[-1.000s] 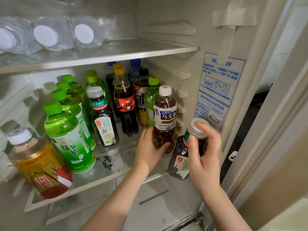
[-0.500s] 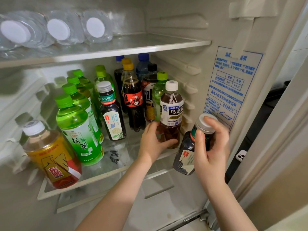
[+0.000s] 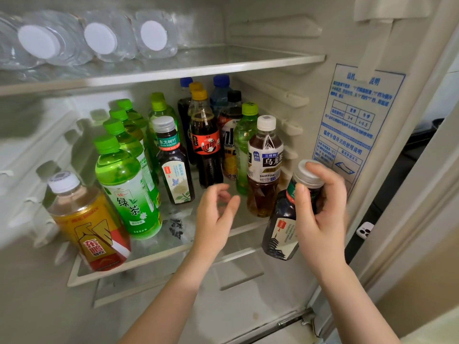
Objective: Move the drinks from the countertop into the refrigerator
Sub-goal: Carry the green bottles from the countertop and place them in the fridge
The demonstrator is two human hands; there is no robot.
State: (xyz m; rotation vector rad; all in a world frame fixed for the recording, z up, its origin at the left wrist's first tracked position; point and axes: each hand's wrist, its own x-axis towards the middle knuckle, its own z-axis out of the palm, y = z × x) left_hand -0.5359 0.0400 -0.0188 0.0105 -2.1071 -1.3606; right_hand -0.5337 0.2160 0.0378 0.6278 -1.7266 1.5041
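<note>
Right hand [image 3: 320, 214] grips dark tea bottle [image 3: 280, 232] round neck and cap, tilted, at front-right edge of glass shelf [image 3: 159, 254]; base looks off the shelf, hard to tell. Left hand [image 3: 216, 219] holds nothing, fingers loosely curled and apart, just beside oolong tea bottle [image 3: 264, 170] standing on shelf.

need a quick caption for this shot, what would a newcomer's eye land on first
The right hand grips a dark tea bottle by its silver-capped neck, tilted, just in front of the glass shelf at its right end. Beside it the left hand hovers open and empty before the Suntory oolong tea bottle. To the left, a row of bright green tea bottles runs back along the shelf.
</note>
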